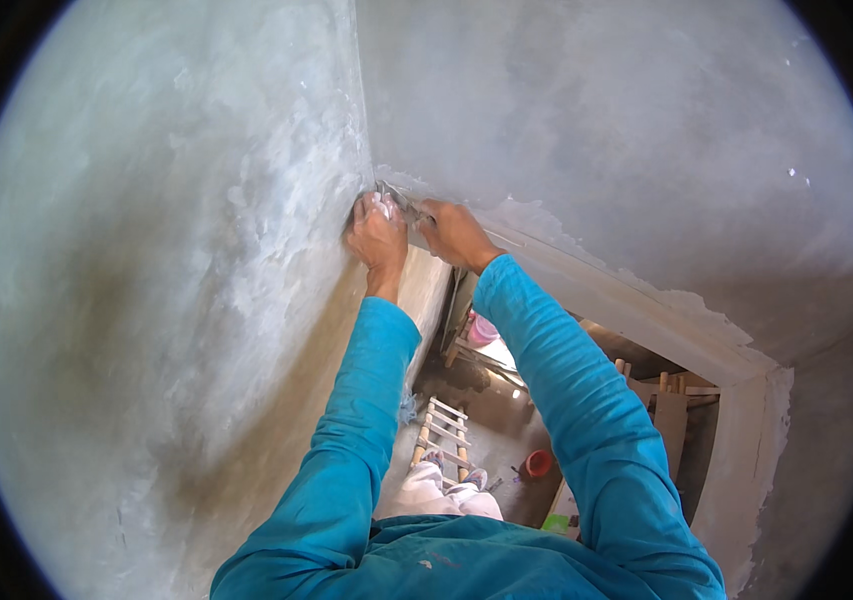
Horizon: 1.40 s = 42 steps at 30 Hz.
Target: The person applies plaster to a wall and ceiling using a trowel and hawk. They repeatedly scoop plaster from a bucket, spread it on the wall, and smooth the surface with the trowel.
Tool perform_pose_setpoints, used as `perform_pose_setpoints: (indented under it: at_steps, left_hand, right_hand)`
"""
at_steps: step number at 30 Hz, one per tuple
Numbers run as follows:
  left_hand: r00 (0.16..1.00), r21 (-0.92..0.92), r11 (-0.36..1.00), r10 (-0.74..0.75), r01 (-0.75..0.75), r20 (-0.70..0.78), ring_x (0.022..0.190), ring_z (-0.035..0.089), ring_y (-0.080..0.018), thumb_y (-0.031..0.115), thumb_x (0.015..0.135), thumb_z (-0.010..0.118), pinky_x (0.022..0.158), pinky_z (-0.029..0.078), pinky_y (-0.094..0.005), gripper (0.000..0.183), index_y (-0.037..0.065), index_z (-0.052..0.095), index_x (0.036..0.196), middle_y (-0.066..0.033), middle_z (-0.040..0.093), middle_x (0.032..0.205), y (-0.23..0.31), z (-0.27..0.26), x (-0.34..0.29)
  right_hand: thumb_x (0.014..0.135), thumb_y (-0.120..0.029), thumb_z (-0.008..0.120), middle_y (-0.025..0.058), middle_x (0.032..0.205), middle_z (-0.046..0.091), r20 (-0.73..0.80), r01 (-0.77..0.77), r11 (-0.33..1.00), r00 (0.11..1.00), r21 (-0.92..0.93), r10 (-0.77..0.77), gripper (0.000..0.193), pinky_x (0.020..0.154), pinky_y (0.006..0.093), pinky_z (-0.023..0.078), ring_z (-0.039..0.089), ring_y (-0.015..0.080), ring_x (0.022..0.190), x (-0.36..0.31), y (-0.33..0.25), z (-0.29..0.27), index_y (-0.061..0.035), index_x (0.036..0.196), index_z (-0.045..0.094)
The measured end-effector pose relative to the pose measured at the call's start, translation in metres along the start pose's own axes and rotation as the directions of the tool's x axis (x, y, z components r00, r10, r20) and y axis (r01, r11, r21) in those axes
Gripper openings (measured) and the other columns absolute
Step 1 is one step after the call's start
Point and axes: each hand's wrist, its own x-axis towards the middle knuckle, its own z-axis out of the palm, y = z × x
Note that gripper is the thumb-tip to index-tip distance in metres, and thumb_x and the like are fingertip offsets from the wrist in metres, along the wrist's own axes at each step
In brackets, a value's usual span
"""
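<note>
Both of my hands are up at the corner where the left wall [196,260] meets the facing wall [586,130], at the top of an opening's pale plastered edge. My right hand [458,238] is closed on a putty knife [408,206] whose blade points left into the corner. Close beside it, my left hand [378,242] has its fingers curled, with white putty on them. What it grips, if anything, is too small and hidden to make out. The left knuckles are at the left wall's surface.
Below me a wooden ladder [448,428] bears my feet. An orange bucket [537,464] stands on the floor to its right. Farther off, a pink tub [482,331] rests on a stand. The plastered frame [741,420] of the opening runs down at right.
</note>
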Motion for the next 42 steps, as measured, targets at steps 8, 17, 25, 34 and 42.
perform_pose_setpoints:
  at_steps: [8, 17, 25, 34, 42]
  left_hand:
    - [0.999, -0.061, 0.998, 0.033, -0.034, -0.010, 0.086, 0.067, -0.0382, 0.024, 0.093, 0.061, 0.073, 0.053, -0.0508, 0.021, 0.005, 0.067, 0.102, -0.0152, 0.067, 0.103, 0.000, -0.003, -0.003]
    - [0.999, -0.047, 0.999, -0.001, -0.001, -0.040, 0.087, 0.067, -0.0380, 0.025, 0.093, 0.059, 0.073, 0.054, -0.0505, 0.021, 0.007, 0.066, 0.103, -0.0124, 0.066, 0.104, 0.001, 0.002, -0.003]
    - [0.999, -0.007, 1.000, 0.019, -0.019, -0.049, 0.084, 0.068, -0.0360, 0.024, 0.092, 0.062, 0.070, 0.054, -0.0494, 0.019, 0.008, 0.065, 0.102, -0.0113, 0.068, 0.103, -0.001, 0.001, -0.002]
    - [0.996, -0.015, 1.000, 0.000, -0.002, -0.091, 0.085, 0.068, -0.0354, 0.024, 0.092, 0.063, 0.070, 0.055, -0.0472, 0.018, 0.008, 0.066, 0.099, -0.0112, 0.068, 0.101, 0.000, 0.006, -0.002]
    - [0.998, -0.011, 0.998, -0.062, 0.061, -0.012, 0.089, 0.068, -0.0370, 0.026, 0.093, 0.062, 0.074, 0.054, -0.0486, 0.021, 0.007, 0.066, 0.102, -0.0120, 0.068, 0.105, 0.007, -0.001, 0.000]
  right_hand:
    - [0.095, -0.014, 0.059, 0.0232, 0.078, 0.068, -0.001, -0.058, 0.998, 0.998, 0.014, 0.058, 0.030, 0.073, 0.0449, 0.054, 0.068, 0.0330, 0.064, 0.001, 0.000, 0.004, 0.0015, 0.120, 0.064]
    - [0.092, -0.017, 0.061, 0.0300, 0.104, 0.068, -0.025, -0.111, 0.991, 0.994, -0.080, 0.109, 0.028, 0.090, 0.0529, 0.051, 0.064, 0.0483, 0.100, 0.003, -0.006, 0.012, 0.0021, 0.112, 0.065]
    - [0.093, -0.017, 0.061, 0.0310, 0.102, 0.068, 0.003, -0.097, 0.995, 0.995, -0.012, 0.097, 0.027, 0.089, 0.0544, 0.049, 0.063, 0.0496, 0.099, -0.008, -0.011, 0.004, 0.0028, 0.113, 0.063]
    - [0.093, -0.018, 0.062, 0.0295, 0.100, 0.069, -0.010, -0.001, 0.991, 1.000, -0.132, -0.001, 0.028, 0.086, 0.0549, 0.050, 0.064, 0.0481, 0.096, -0.003, -0.001, 0.006, -0.0006, 0.115, 0.064]
    - [0.094, -0.019, 0.060, 0.0280, 0.100, 0.069, -0.037, 0.026, 0.993, 0.999, -0.117, -0.030, 0.026, 0.087, 0.0543, 0.051, 0.065, 0.0482, 0.096, 0.010, 0.007, 0.011, -0.0016, 0.112, 0.065]
